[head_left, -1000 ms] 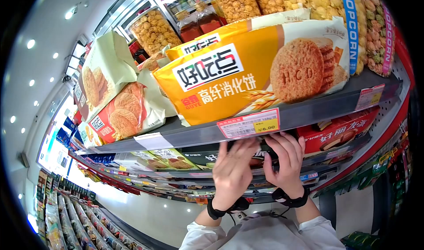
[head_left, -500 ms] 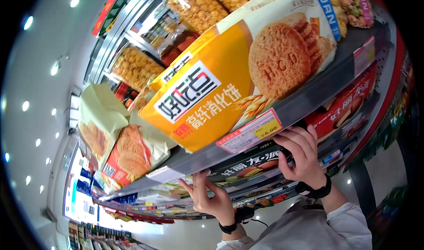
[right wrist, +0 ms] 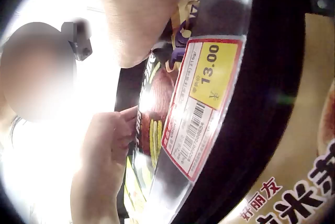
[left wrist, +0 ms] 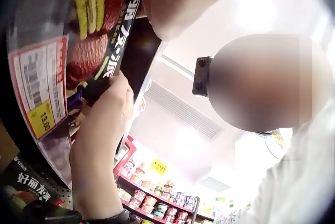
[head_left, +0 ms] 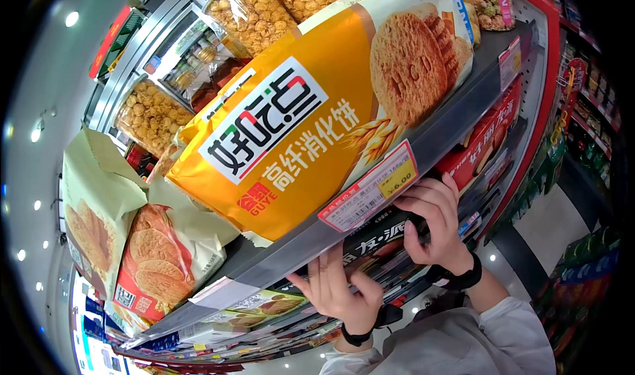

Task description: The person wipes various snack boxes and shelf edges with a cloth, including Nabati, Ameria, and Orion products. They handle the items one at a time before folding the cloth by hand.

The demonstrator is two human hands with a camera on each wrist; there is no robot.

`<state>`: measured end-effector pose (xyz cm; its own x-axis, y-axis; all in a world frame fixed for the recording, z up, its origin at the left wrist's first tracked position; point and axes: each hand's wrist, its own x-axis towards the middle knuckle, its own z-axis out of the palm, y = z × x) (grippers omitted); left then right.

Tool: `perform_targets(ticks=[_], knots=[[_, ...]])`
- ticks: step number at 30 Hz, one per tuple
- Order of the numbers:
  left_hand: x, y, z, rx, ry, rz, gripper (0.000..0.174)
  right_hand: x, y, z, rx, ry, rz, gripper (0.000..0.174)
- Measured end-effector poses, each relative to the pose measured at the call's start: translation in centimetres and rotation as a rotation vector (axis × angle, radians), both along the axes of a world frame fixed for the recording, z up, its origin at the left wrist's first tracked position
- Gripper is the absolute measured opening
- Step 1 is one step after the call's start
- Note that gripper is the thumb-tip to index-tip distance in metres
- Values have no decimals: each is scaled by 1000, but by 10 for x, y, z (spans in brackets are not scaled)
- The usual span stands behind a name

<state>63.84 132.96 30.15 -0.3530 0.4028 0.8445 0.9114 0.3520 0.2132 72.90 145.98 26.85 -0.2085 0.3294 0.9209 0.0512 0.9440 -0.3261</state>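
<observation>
A black box with white lettering (head_left: pixel 378 238) lies under the shelf lip, between my two hands. My left hand (head_left: pixel 345 291) is at its left end, fingertips reaching beneath the lip. At its right end my right hand (head_left: pixel 433 226) grips it, thumb on the front and fingers over the upper edge. The left wrist view shows the box (left wrist: pixel 97 51) close up, with my right hand (left wrist: pixel 102 135) at its far end. In the right wrist view my left hand (right wrist: pixel 104 156) holds the opposite end of the box (right wrist: pixel 156 104).
Above the box runs a grey shelf edge with a price tag (head_left: pixel 367 188). A large yellow biscuit packet (head_left: pixel 284 130) leans over it, with green and red packets (head_left: pixel 159 256) at the left. A red box (head_left: pixel 483 137) sits right of my right hand.
My hands moved apart from close together to the black box's two ends. The head view has tilted, and more recently the shelf and packets have shifted left in it.
</observation>
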Motion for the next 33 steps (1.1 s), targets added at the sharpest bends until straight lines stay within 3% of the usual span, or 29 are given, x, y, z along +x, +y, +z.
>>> perform_targets(ticks=[5, 11, 16, 20, 33], knots=[[-20, -25, 5, 2, -120, -148, 40, -1, 0, 1, 6, -13, -30, 32], [-33, -46, -2, 27, -39, 146, 43, -1, -2, 0, -29, -18, -11, 33], [-22, -37, -3, 13, 17, 215, 38, 2, -1, 1, -22, -44, 21, 35], [1, -17, 7, 13, -92, 219, 47, 6, 4, -2, 17, -90, 57, 39], [52, 55, 24, -51, -225, -67, 36, 11, 18, -8, 115, -152, 139, 41]])
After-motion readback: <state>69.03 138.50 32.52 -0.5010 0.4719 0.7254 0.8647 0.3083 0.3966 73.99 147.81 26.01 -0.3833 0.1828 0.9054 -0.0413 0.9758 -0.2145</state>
